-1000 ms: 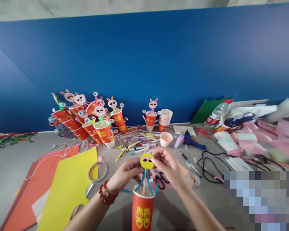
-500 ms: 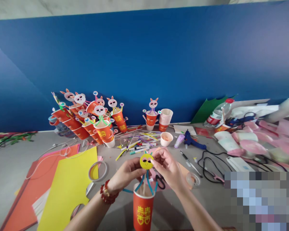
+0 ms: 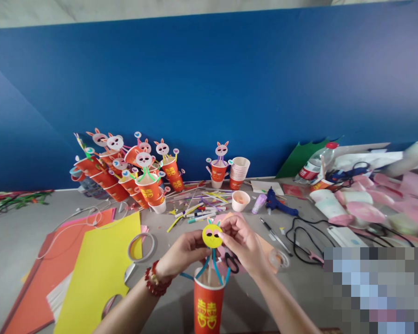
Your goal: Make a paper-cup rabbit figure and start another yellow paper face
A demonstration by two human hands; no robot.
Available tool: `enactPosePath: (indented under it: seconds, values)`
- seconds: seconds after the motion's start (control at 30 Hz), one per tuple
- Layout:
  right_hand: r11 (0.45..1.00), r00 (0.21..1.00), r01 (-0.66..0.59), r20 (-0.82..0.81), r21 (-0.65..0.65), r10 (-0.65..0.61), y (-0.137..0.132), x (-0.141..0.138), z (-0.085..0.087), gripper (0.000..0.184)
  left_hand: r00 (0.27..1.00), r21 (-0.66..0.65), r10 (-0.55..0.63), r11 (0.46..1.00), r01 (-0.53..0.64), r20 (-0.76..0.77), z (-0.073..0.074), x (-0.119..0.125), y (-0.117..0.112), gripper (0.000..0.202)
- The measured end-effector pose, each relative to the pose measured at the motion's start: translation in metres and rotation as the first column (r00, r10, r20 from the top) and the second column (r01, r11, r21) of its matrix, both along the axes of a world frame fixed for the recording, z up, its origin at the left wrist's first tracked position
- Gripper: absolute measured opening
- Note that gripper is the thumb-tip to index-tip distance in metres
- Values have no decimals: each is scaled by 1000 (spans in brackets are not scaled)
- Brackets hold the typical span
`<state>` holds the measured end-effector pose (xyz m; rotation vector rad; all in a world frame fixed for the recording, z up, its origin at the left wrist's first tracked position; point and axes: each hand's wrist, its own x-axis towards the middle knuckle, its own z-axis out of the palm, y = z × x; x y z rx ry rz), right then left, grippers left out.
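A round yellow paper face (image 3: 212, 237) with small ears, dark eyes and pink marks sits between my hands. Blue pipe cleaners (image 3: 202, 268) run from below it into a red paper cup (image 3: 209, 306) with gold characters, standing at the table's front. From the left, my left hand (image 3: 188, 246) pinches the face's edge, with its fingertips partly behind it. My right hand (image 3: 242, 239) grips the opposite edge between thumb and fingers. Black scissor handles (image 3: 231, 263) lie just under my right wrist.
Red cups with rabbit faces (image 3: 148, 185) crowd the back left. Behind my hands lie markers (image 3: 202, 214), a small white cup (image 3: 241, 201) and a blue glue gun (image 3: 278, 204). Yellow paper (image 3: 94, 264) and a tape roll (image 3: 141, 247) are at left, cables (image 3: 299, 236) at right.
The yellow face has shifted slightly down and turned a little in my fingers. The cup stands slightly lower and further right in the view. Both hands keep their hold.
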<state>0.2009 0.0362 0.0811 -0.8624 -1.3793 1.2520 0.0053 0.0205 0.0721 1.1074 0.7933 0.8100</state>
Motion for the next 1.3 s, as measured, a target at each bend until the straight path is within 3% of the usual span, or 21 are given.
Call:
enactPosePath:
  seconds: [0.33, 0.73, 1.13, 1.3]
  values:
    - [997, 996, -50, -72, -56, 46, -6, 1, 0, 19, 999, 12, 39, 999, -38, -34, 3, 6, -3, 33]
    - [999, 999, 26, 28, -27, -25, -9, 0, -16, 21, 1000, 26, -5, 1000, 6, -18, -1, 4, -3, 39]
    - [999, 996, 50, 75, 5, -50, -12, -1, -15, 16, 998, 23, -37, 999, 36, 53, -1, 3, -5, 41]
    - [998, 994, 52, 91, 23, -54, -13, -2, -13, 15, 999, -8, 6, 1000, -5, 39, -1, 4, -5, 38]
